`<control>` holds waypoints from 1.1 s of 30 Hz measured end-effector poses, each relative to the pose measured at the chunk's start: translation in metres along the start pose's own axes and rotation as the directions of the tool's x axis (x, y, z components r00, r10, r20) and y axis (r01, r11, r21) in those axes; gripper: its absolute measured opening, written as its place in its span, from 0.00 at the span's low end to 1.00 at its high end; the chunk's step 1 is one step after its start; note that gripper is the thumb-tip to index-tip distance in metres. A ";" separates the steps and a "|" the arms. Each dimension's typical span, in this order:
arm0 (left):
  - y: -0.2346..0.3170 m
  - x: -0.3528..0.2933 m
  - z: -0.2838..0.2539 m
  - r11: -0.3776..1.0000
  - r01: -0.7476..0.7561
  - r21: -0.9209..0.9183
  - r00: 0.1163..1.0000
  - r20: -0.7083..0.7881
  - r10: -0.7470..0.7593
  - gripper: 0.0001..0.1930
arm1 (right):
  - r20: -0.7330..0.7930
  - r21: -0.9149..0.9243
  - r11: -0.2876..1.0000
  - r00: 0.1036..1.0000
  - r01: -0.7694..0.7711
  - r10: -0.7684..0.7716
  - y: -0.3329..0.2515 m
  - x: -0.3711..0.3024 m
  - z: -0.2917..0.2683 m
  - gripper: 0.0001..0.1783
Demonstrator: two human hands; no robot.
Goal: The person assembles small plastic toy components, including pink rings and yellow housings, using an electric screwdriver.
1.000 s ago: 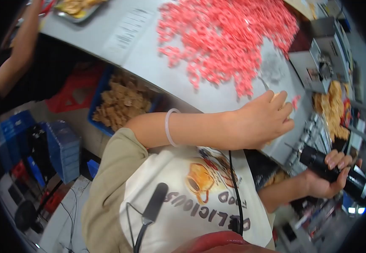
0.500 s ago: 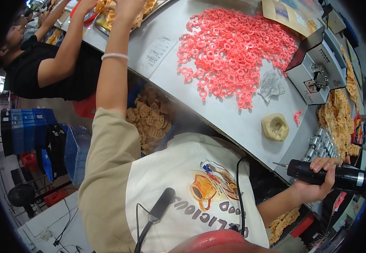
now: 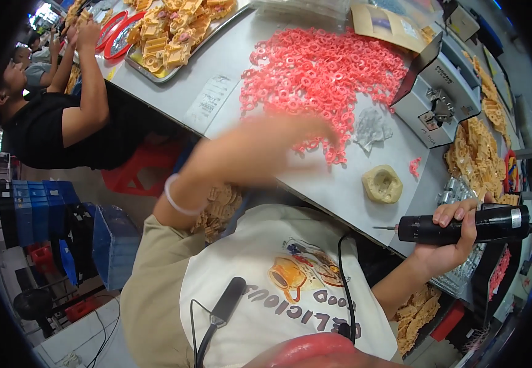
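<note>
My right hand [image 3: 449, 236] is wrapped round a black electric screwdriver [image 3: 418, 229], held level with its thin bit pointing left. My left hand [image 3: 278, 144] is smeared by motion over the table's near edge, beside the heap of small pink ring-shaped plastic parts [image 3: 321, 70]. Its fingers are too blurred to read, and I cannot make out anything in them. A yellowish block with a hollow in its top [image 3: 382, 184] sits on the table between the pink heap and the screwdriver's bit. Past it stands a grey and black screw feeder [image 3: 447, 92].
At the far left lies a metal tray [image 3: 165, 78] piled with orange-yellow plastic parts [image 3: 171, 37]. A crumpled clear bag [image 3: 373, 129] and a brown paper packet [image 3: 389, 27] lie by the pink heap. More yellow parts [image 3: 478, 153] are at right. A co-worker [image 3: 51, 122] sits at left.
My left hand has swung back from the tray at the far left toward the pink parts. My right hand still grips the screwdriver. The view has shifted slightly.
</note>
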State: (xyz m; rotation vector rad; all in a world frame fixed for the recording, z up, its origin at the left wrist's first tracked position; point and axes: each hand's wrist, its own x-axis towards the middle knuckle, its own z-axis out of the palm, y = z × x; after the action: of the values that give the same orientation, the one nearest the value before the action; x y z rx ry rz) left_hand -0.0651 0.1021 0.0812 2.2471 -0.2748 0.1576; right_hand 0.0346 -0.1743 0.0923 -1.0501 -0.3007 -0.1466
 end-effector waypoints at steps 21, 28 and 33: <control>0.090 0.053 0.219 0.069 0.379 -0.923 0.785 0.360 0.505 0.36 | 0.159 0.853 0.465 0.966 -0.238 0.202 -0.015 -0.001 -0.011 0.15; 0.093 0.029 0.219 0.079 0.364 -0.928 0.797 0.354 0.489 0.38 | -0.155 0.646 0.749 0.986 0.146 -0.059 -0.028 -0.042 0.014 0.16; 0.093 0.009 0.228 0.031 0.333 -0.943 0.842 0.312 0.441 0.39 | -0.372 0.397 0.817 0.887 0.418 -0.273 -0.025 -0.070 0.027 0.22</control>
State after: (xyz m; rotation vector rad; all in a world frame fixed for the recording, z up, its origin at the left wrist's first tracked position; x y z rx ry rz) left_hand -0.0747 -0.1325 0.0077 0.6552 -0.5663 -0.5589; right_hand -0.0430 -0.1647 0.1040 -0.4666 -0.2341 -0.5384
